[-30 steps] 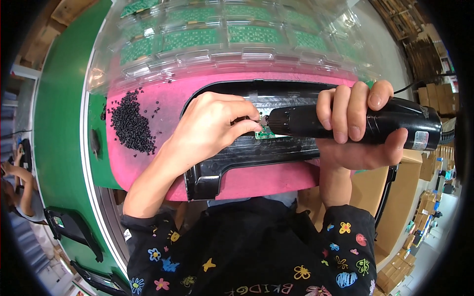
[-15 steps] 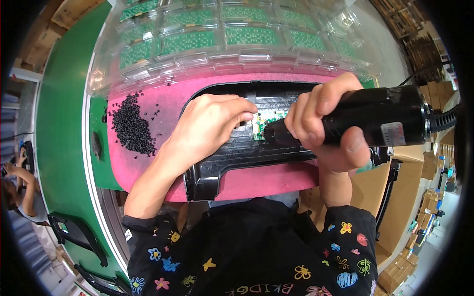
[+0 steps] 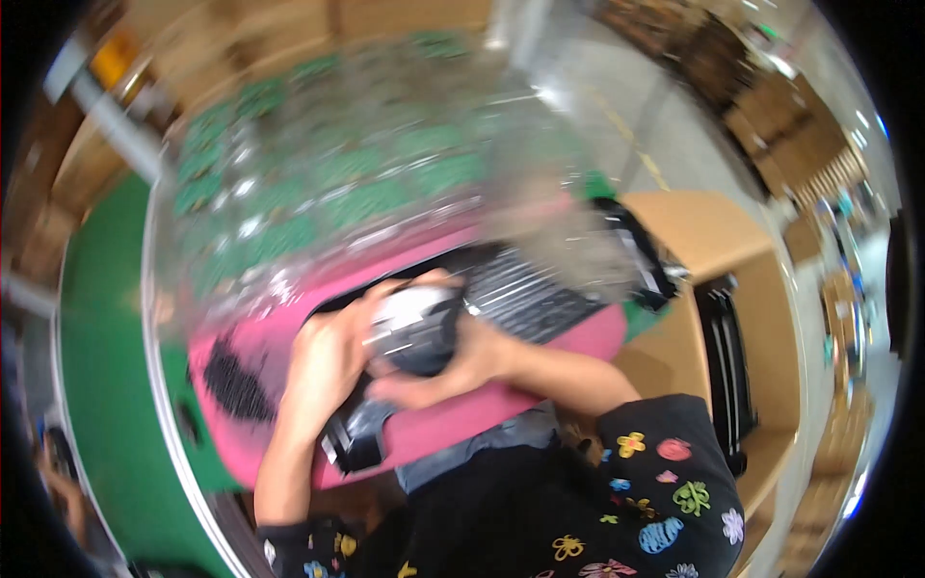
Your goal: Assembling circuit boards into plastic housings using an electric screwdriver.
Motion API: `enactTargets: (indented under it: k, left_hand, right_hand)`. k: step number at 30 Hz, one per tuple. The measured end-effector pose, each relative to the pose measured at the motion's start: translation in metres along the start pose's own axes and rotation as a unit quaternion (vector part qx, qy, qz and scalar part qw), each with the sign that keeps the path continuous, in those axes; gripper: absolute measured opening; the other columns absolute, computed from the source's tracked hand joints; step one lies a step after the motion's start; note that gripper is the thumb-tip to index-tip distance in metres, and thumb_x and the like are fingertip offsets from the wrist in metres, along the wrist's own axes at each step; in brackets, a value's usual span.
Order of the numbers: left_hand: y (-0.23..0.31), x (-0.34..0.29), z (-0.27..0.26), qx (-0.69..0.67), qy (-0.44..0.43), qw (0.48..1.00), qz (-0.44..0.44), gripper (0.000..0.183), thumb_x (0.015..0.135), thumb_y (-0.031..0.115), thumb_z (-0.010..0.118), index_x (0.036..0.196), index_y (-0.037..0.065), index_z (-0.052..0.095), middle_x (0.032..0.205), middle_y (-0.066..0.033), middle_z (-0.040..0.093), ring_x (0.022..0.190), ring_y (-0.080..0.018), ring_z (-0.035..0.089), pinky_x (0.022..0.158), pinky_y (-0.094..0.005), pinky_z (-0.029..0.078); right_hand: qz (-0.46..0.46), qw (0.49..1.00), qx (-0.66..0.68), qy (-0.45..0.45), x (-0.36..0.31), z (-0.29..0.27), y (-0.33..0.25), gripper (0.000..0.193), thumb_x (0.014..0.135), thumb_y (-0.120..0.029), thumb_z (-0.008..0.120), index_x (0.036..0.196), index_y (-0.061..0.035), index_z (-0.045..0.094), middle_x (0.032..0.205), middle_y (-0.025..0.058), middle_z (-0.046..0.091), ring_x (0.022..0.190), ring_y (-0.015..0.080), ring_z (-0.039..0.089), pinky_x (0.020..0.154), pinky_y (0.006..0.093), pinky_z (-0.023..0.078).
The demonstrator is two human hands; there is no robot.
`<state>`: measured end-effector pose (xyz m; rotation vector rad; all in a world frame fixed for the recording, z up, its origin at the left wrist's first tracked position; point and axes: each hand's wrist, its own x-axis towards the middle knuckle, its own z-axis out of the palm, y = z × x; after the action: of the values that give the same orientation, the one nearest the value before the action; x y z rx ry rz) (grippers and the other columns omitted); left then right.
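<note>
My right hand [image 3: 477, 358] is closed around a black electric screwdriver [image 3: 424, 337], which now points away from me over the left part of a black plastic housing [image 3: 540, 294]. Close against the tool's left side is my left hand [image 3: 323, 352]. Its fingers are smeared by motion and partly behind the screwdriver. The housing lies on a pink mat [image 3: 453, 416]. Both hands and the tool hide the green circuit board and the screwdriver's tip.
A heap of small black screws [image 3: 234, 383] sits on the mat's left. Clear plastic trays [image 3: 318, 226] with several green boards stand beyond it. At the right, an open cardboard box [image 3: 665, 352] holds a black part [image 3: 725, 361]. A person's arm [image 3: 69, 496] shows far left.
The view has swung and blurred. My right hand has carried the screwdriver left, off the board, and turned it. My left hand has come next to the tool.
</note>
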<state>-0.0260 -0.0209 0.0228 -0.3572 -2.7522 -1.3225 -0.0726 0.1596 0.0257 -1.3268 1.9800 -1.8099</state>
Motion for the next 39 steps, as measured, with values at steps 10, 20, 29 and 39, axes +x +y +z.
enactTargets:
  k: [10, 20, 29, 39]
  left_hand:
    - [-0.062, -0.031, 0.008, -0.038, -0.026, 0.999, -0.016, 0.025, 0.086, 0.003, 0.063, 0.110, -0.005, 0.064, 0.099, -0.0113, 0.067, 0.092, -0.0225, 0.064, 0.084, -0.0332, 0.052]
    - [-0.018, 0.006, 0.016, 0.083, -0.141, 0.986, 0.011, 0.018, 0.089, 0.007, 0.066, 0.103, -0.005, 0.068, 0.093, -0.0124, 0.068, 0.086, -0.0237, 0.061, 0.080, -0.0370, 0.050]
    - [-0.013, -0.016, 0.006, -0.066, -0.058, 0.995, -0.045, 0.019, 0.087, 0.009, 0.071, 0.092, -0.008, 0.068, 0.072, -0.0065, 0.066, 0.057, -0.0114, 0.055, 0.051, -0.0250, 0.044]
    - [-0.023, -0.017, 0.019, -0.041, -0.033, 0.996, -0.074, 0.011, 0.081, 0.005, 0.072, 0.082, -0.002, 0.065, 0.075, -0.0063, 0.067, 0.069, -0.0142, 0.062, 0.066, -0.0274, 0.051]
  right_hand:
    - [-0.139, 0.967, 0.174, 0.124, 0.035, 0.039, 0.022, 0.042, 0.066, -0.031, 0.081, 0.073, 0.0015, 0.057, 0.057, 0.0055, 0.055, 0.052, 0.0131, 0.055, 0.048, 0.0303, 0.043]
    - [-0.097, 0.896, 0.394, 0.182, 0.010, -0.022, -0.014, 0.027, 0.083, -0.024, 0.080, 0.077, -0.0027, 0.063, 0.062, 0.0018, 0.060, 0.053, 0.0110, 0.056, 0.048, 0.0286, 0.044]
    - [-0.109, 0.875, 0.425, 0.203, 0.014, -0.029, -0.023, 0.023, 0.086, -0.021, 0.075, 0.073, -0.0048, 0.065, 0.059, 0.0030, 0.059, 0.052, 0.0121, 0.057, 0.050, 0.0282, 0.044]
    - [-0.023, 0.911, 0.355, 0.209, 0.014, -0.025, 0.003, 0.043, 0.069, -0.035, 0.080, 0.061, -0.0016, 0.055, 0.054, -0.0011, 0.052, 0.051, 0.0089, 0.051, 0.048, 0.0285, 0.042]
